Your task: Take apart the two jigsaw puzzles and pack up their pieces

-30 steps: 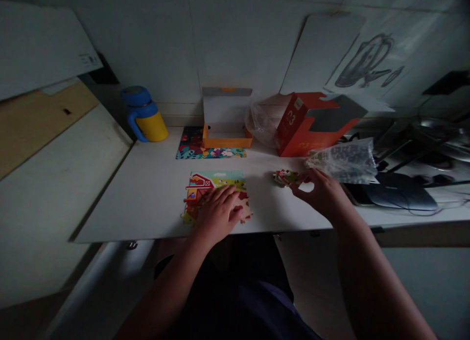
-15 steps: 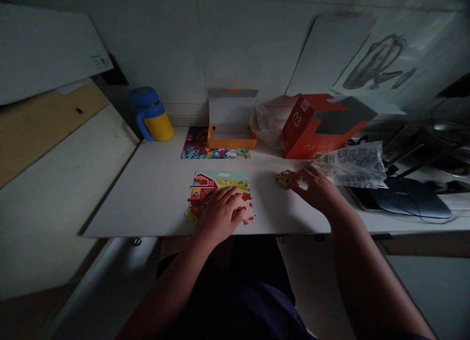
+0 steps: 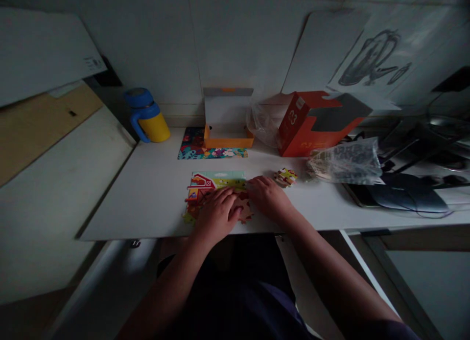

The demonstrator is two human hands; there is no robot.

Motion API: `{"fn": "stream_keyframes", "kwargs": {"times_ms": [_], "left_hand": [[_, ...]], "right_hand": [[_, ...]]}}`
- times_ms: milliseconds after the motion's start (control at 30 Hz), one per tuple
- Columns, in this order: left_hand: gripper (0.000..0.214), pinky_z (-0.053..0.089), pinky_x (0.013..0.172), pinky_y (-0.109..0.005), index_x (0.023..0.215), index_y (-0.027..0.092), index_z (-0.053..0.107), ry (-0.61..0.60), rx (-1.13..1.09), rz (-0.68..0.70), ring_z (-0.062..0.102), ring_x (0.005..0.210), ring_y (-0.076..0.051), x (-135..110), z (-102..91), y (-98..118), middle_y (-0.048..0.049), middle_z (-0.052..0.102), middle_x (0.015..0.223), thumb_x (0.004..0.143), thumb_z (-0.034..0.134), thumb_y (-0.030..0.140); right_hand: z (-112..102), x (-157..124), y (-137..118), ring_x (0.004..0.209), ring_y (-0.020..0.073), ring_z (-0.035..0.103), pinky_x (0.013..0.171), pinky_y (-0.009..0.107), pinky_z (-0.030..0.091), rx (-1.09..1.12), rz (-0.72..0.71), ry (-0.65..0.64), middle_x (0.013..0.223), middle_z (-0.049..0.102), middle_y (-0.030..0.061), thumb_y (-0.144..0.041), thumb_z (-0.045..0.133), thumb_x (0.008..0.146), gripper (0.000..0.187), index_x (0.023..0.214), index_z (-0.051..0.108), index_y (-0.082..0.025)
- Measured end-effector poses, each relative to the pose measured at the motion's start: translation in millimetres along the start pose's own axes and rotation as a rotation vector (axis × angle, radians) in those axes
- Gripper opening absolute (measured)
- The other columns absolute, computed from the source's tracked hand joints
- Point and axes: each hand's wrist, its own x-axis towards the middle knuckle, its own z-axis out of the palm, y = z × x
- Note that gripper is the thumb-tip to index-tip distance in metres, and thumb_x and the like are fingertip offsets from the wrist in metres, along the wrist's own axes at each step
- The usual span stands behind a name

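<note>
A partly joined jigsaw puzzle (image 3: pixel 201 181) with a red barn, green field and a brown-spotted pink patch lies on the white table. My left hand (image 3: pixel 216 214) rests flat over its lower middle, fingers stretched out and thumb apart. At the puzzle's right edge, my right hand (image 3: pixel 268 195) is closed, its fingertips bent down against the upper right side. Whatever those fingers hold is hidden beneath them. Just beyond the right hand sits a small pile of loose puzzle pieces (image 3: pixel 285 176).
Behind the puzzle, an open orange box (image 3: pixel 228 142) stands on a colourful printed card (image 3: pixel 189 147). A blue and yellow flask (image 3: pixel 150 117) is at back left. Rightward are a red carton (image 3: pixel 306 124), a clear plastic bag (image 3: pixel 347 161) and a dark flat object (image 3: pixel 407 195).
My right hand has moved left from the pile of pieces to the puzzle's right edge. My left hand stays on the puzzle. The view has shifted slightly.
</note>
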Motion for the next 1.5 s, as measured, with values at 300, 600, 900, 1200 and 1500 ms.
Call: {"fn": "stream_keyframes", "kwargs": {"times_ms": [300, 600, 900, 1200, 1500], "left_hand": [[0.036, 0.043, 0.120, -0.050, 0.130, 0.019, 0.062, 0.036, 0.009, -0.036, 0.053, 0.139, -0.030, 0, -2.8, 5, -0.0128, 0.059, 0.147, 0.097, 0.061, 0.033], [0.036, 0.041, 0.121, -0.048, 0.131, 0.020, 0.061, -0.003, 0.021, -0.054, 0.051, 0.140, -0.028, 0, -3.3, 5, -0.0117, 0.057, 0.148, 0.098, 0.060, 0.032], [0.045, 0.030, 0.128, -0.053, 0.137, 0.020, 0.057, -0.023, 0.115, -0.106, 0.034, 0.154, -0.032, -1, -5.6, 10, -0.0133, 0.037, 0.166, 0.095, 0.063, 0.037], [0.061, 0.021, 0.129, -0.059, 0.147, 0.017, 0.050, -0.045, 0.210, -0.153, 0.020, 0.159, -0.036, -1, -0.9, 10, -0.0160, 0.027, 0.170, 0.095, 0.061, 0.047], [0.057, 0.025, 0.127, -0.062, 0.148, 0.025, 0.049, -0.037, 0.155, -0.109, 0.035, 0.153, -0.035, -2, -4.9, 11, -0.0107, 0.032, 0.169, 0.096, 0.061, 0.045]], "right_hand": [[14, 60, -4, 0.102, 0.0266, 0.065, 0.085, 0.035, 0.048, -0.163, 0.206, -0.069, 0.122, 0.061, 0.0166, -0.032, 0.032, 0.109, 0.035, 0.124, 0.060, -0.017], [26, 59, 8, 0.087, 0.0234, 0.064, 0.075, 0.032, 0.045, 0.171, 0.234, 0.104, 0.101, 0.069, 0.0087, -0.042, 0.057, 0.098, 0.027, 0.112, 0.056, -0.020], [23, 54, 9, 0.076, 0.0196, 0.064, 0.069, 0.029, 0.043, 0.323, 0.189, 0.083, 0.092, 0.072, 0.0047, -0.033, 0.062, 0.092, 0.034, 0.124, 0.064, -0.022], [14, 50, 6, 0.072, 0.0165, 0.060, 0.071, 0.027, 0.045, 0.463, 0.085, 0.110, 0.092, 0.071, 0.0035, -0.030, 0.062, 0.092, 0.029, 0.120, 0.067, -0.021], [14, 49, 6, 0.066, 0.0154, 0.057, 0.067, 0.027, 0.046, 0.548, 0.186, 0.190, 0.086, 0.068, 0.0018, -0.042, 0.059, 0.094, 0.031, 0.116, 0.065, -0.021]]}}
